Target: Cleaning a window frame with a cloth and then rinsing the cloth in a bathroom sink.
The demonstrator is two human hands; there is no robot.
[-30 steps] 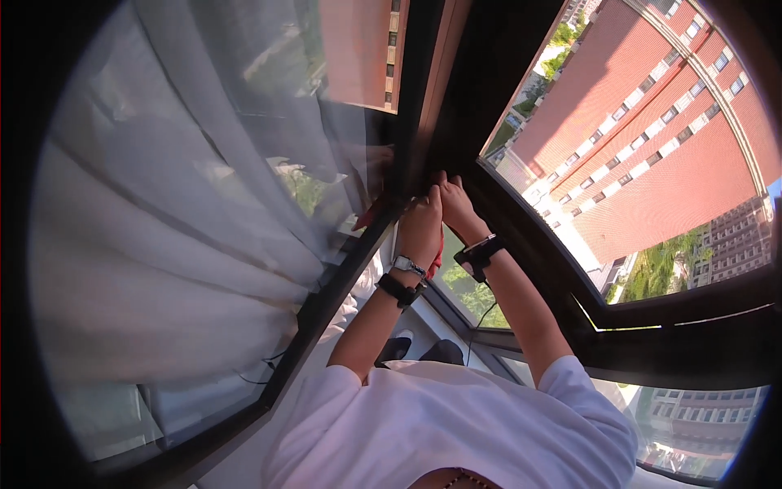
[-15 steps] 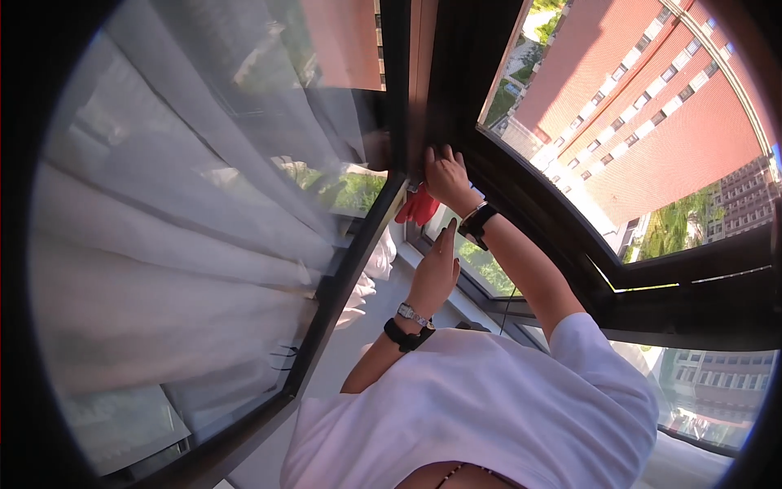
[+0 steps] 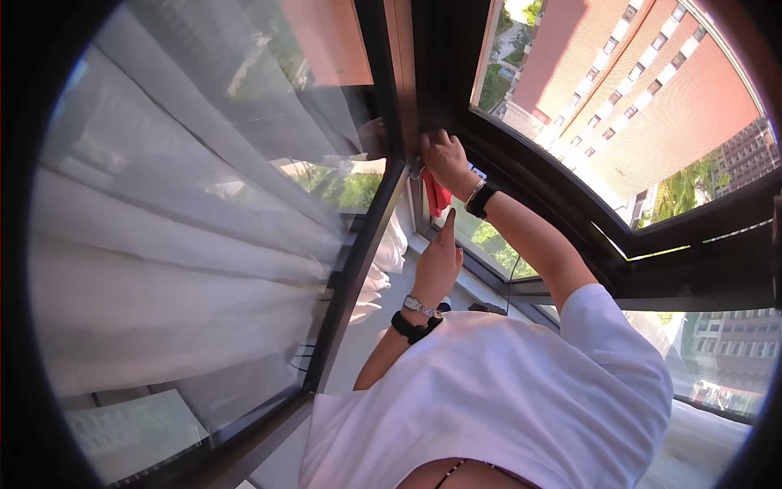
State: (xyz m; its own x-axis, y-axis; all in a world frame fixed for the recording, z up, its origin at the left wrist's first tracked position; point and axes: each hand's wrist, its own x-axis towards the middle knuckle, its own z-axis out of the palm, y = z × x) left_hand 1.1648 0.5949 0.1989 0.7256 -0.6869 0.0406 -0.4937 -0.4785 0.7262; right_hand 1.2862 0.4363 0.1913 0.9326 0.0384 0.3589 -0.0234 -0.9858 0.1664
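Note:
My right hand [image 3: 446,161] is raised to the dark window frame [image 3: 456,122], near the corner where it meets the open glass sash [image 3: 358,244]. Its fingers are bent against the frame, their tips partly hidden. A red cloth [image 3: 437,196] hangs just beneath this hand and appears gripped in it; the grip itself is covered. Lower down, my left hand [image 3: 438,262] is held in the air, index finger stretched upward and thumb apart, with nothing seen in it. Its fingertip comes close to the cloth's lower end.
White curtains [image 3: 163,269] show through the sash glass on the left. Beyond the right pane [image 3: 619,106] stand brick buildings and trees far below. Bunched white fabric [image 3: 376,281] hangs beside the sash's edge. A thin dark cord [image 3: 510,285] runs down near my right arm.
My right hand's fingers have gone from extended to bent on the frame. The red cloth has swung right and hangs narrower. My left hand has turned slightly. The view has shifted a little.

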